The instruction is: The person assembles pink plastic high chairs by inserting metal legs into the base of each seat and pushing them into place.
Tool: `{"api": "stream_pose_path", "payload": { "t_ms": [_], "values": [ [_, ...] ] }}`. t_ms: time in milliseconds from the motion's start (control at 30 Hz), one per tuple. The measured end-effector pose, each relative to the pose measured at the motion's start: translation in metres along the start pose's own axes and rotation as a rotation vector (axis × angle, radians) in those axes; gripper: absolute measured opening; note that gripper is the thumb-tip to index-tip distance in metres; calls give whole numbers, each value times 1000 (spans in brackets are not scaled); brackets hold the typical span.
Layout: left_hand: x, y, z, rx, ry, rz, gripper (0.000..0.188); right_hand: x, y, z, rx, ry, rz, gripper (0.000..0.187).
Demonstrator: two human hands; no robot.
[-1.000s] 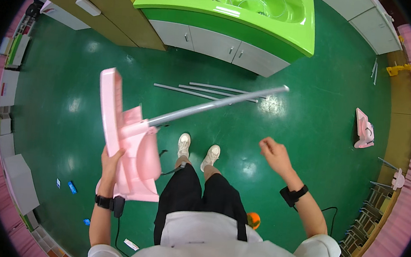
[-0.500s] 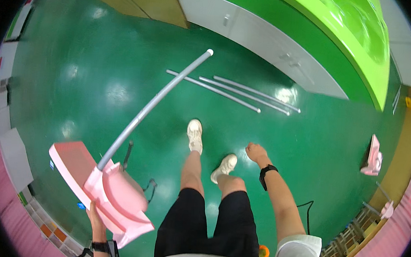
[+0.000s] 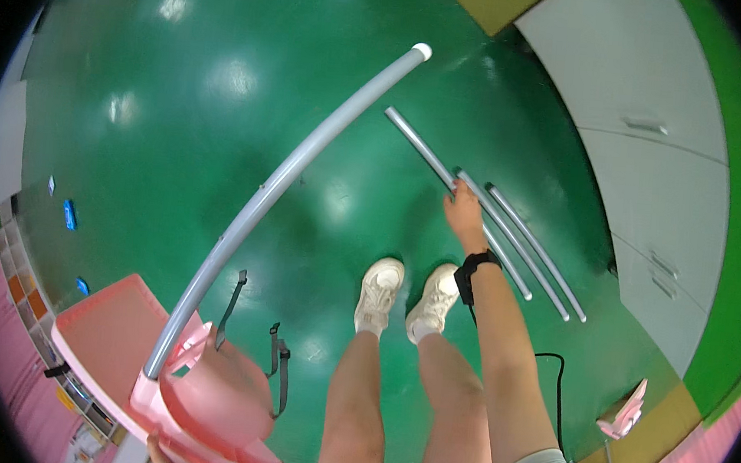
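Observation:
A pink high chair seat (image 3: 218, 394) with a flat pink tray (image 3: 111, 324) is held tilted at the lower left, with dark straps hanging from it. One long grey tube leg (image 3: 269, 197), capped white at its far end, is fitted in the seat's socket. My left hand (image 3: 163, 459), mostly cut off by the lower edge, grips the seat's near rim. My right hand (image 3: 465, 211) reaches down over the nearest of three loose grey tubes (image 3: 421, 144) on the floor, its thumb and forefinger apart. Whether it touches the tube is hard to see.
White cabinets (image 3: 653, 184) with a green edge run along the right. Another pink chair part (image 3: 624, 412) lies at the lower right, near a dark cable (image 3: 560, 394). Small blue packets (image 3: 70, 215) lie on the green floor at left. My shoes (image 3: 381, 286) stand in the middle.
My right hand has moved forward over the loose tubes, its fist opening. My view has turned and come lower, and my feet now stand side by side. The seat stays in my left hand.

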State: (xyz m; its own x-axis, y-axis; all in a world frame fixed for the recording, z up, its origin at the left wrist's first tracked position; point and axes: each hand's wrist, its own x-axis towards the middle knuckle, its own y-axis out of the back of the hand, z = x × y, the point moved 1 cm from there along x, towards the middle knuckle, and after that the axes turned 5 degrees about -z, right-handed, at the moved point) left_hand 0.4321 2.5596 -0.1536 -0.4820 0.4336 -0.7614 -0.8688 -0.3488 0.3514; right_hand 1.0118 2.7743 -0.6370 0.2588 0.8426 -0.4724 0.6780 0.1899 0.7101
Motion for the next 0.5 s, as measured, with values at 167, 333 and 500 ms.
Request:
{"api": "stream_pose_path", "payload": {
  "t_ms": [167,333,500],
  "values": [
    [50,23,-57,-35,55,137,63,101,-87,-15,-181,119,184,51],
    [27,2,-62,199,170,414,57,101,-116,-14,-495,48,-54,40],
    [-33,54,-12,80,190,403,57,-4,-49,-56,-362,344,-129,30]
  ]
}}
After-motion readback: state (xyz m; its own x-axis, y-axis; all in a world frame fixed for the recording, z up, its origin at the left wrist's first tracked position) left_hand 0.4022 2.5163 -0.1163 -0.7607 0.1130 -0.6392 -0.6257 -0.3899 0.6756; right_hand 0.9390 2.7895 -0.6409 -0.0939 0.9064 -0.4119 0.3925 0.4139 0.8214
